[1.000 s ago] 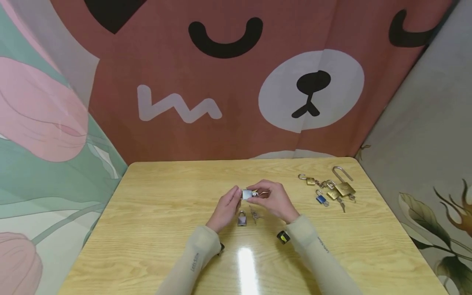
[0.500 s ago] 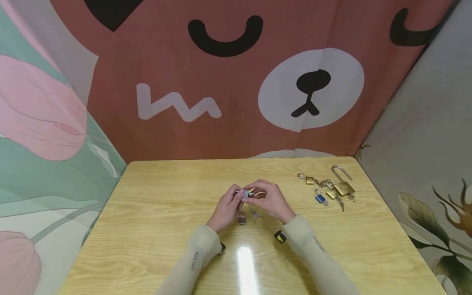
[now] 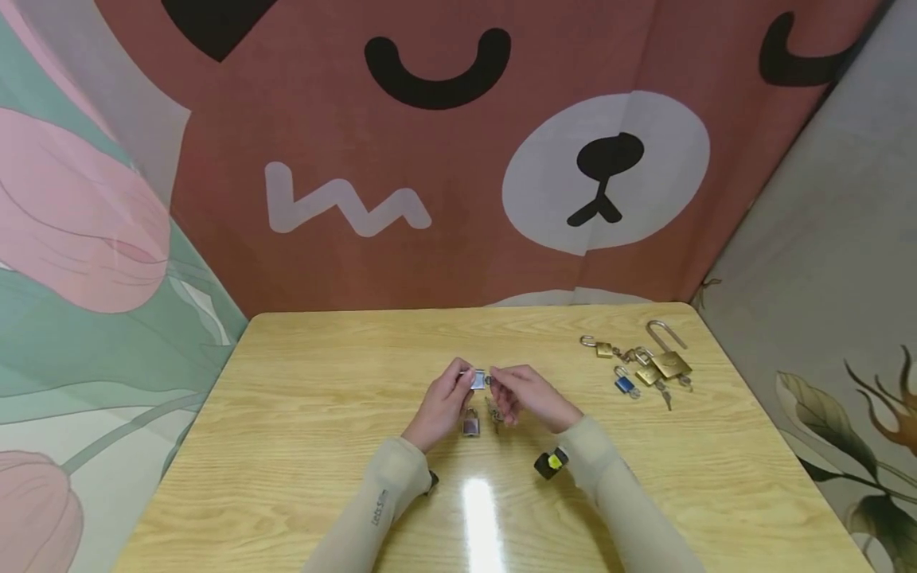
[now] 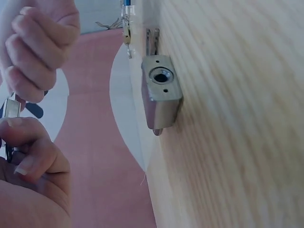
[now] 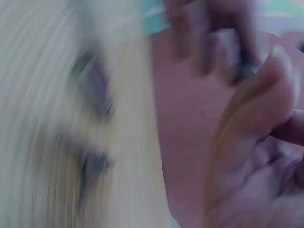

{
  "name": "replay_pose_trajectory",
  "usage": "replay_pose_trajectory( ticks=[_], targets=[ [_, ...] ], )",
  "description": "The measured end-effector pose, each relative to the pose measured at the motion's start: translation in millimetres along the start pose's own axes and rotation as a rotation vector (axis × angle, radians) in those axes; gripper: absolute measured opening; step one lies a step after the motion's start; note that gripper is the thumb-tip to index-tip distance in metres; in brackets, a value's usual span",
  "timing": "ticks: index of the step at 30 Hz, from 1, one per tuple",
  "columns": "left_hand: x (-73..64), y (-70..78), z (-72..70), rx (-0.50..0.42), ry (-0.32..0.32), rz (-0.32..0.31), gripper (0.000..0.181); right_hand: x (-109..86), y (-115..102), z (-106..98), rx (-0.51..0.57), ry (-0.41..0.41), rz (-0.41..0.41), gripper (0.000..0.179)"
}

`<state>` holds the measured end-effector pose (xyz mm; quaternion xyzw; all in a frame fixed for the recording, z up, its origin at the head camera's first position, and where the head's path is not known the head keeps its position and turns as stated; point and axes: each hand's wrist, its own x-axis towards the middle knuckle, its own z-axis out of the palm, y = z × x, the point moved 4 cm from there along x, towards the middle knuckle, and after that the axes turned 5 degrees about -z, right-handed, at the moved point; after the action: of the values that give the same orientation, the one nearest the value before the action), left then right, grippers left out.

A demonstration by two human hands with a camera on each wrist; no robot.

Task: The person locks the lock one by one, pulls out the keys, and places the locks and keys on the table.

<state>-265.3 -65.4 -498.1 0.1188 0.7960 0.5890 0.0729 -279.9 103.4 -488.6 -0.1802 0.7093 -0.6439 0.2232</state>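
As a person sits or stands before me at the wooden table (image 3: 322, 382), both hands meet above its surface, around a small silver padlock (image 3: 478, 380). The left hand (image 3: 438, 404) grips the body of this padlock, thumb bent over its near side and fingers curled behind. The right hand (image 3: 533, 395) reaches in from the other side; its thumb and forefinger pinch a small dark piece (image 3: 489, 380) at the padlock's right end, the remaining fingers folded inward. Whether that piece is a key cannot be told, since the fingertips cover most of it and the right wrist view is blurred.

Below the hands, a second silver padlock (image 3: 470, 424) lies on the tabletop, its shackle pointing away from the person; the left wrist view shows the round keyhole in its base. Just beside it, partly under the right fingers, lies a bunch of keys (image 3: 495, 412).

Well apart, toward the far right corner, are a large brass padlock (image 3: 671, 365) with a long raised shackle, a medium brass padlock (image 3: 648, 375), a small brass padlock (image 3: 605, 350) and a blue padlock (image 3: 626, 385).
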Motion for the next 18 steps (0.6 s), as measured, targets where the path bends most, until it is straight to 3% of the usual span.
replay_pose_trajectory(
  ticks=[5,10,14,18],
  targets=[
    [-1.1,2.0,0.5,0.042,0.0,0.011,0.036,0.0,1.5,-0.9,0.129,-0.029,0.07,0.037],
    [-1.2,3.2,0.3,0.058,0.016,0.032,0.033,0.5,4.5,-1.9,0.175,-0.039,0.079,0.035],
    [-1.2,3.1,0.7,0.063,0.01,0.031,0.03,-0.6,4.5,-2.2,0.18,-0.051,0.036,0.03],
    [-1.0,1.1,1.1,0.067,0.007,0.01,0.029,-1.6,0.9,-3.4,0.063,-0.036,-0.079,0.025]
  ],
)
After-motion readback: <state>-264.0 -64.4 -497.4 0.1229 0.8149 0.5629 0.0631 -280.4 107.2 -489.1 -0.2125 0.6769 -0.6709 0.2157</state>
